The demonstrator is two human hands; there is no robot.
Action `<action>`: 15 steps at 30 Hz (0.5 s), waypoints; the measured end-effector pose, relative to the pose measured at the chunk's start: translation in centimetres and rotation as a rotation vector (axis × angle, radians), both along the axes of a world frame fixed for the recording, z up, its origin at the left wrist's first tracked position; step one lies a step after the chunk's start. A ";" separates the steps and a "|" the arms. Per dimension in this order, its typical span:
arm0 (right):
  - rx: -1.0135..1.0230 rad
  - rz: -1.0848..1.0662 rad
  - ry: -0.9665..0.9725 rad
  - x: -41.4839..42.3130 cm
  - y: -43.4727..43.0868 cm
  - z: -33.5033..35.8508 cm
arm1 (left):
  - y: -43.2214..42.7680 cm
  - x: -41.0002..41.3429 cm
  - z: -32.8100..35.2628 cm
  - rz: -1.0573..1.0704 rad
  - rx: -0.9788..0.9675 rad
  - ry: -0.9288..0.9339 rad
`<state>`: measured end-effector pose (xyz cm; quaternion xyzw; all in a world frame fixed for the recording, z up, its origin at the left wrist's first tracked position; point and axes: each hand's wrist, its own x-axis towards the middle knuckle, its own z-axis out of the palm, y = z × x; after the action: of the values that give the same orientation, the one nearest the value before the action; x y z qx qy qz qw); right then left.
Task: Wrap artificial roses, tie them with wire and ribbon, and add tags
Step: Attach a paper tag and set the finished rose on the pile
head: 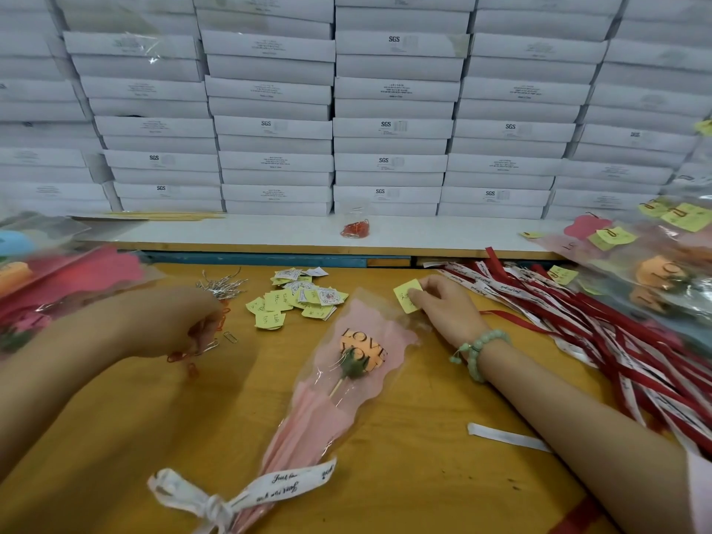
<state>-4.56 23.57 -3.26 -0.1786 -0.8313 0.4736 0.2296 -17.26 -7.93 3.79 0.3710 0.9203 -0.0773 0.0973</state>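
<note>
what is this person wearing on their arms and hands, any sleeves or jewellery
Both forearms are bare. The right hand has a pale green bead bracelet at its wrist, with a few small beads dangling. A pale pink sleeve shows high on that arm. The left hand is blurred; no ring or watch shows on it.

White boxes [389, 90], probably cardboard; yellow table [424, 475]
</note>
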 end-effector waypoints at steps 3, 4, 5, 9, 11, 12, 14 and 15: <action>0.084 0.049 -0.018 0.0 -0.3 0.0 | 0.7 1.2 0.4 -0.036 0.121 0.071; 0.079 0.065 -0.014 0.0 -0.3 0.0 | 1.1 1.6 0.6 -0.036 0.216 0.045; 0.066 0.079 -0.009 0.0 -0.4 -0.1 | 1.5 2.0 0.6 -0.029 0.329 -0.022; 0.021 0.112 -0.001 0.1 -0.3 0.0 | 4.4 6.2 0.4 -0.191 0.736 -0.383; 0.021 0.120 0.007 0.2 -0.5 0.1 | 5.8 8.2 -0.7 -0.324 0.771 -0.407; 0.030 0.118 0.015 0.2 -0.6 0.1 | 6.4 9.0 -1.5 -0.365 0.748 -0.353; 0.050 0.108 0.045 0.3 -0.8 0.3 | 7.1 9.9 -3.3 -0.400 0.698 -0.207; 0.043 0.111 0.062 0.4 -0.9 0.4 | 7.2 10.2 -4.0 -0.394 0.692 -0.159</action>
<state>-4.21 22.70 -2.89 -0.1125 -0.8424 0.4728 0.2327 -7.10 -0.69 -0.18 0.5560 0.7929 0.2486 0.0211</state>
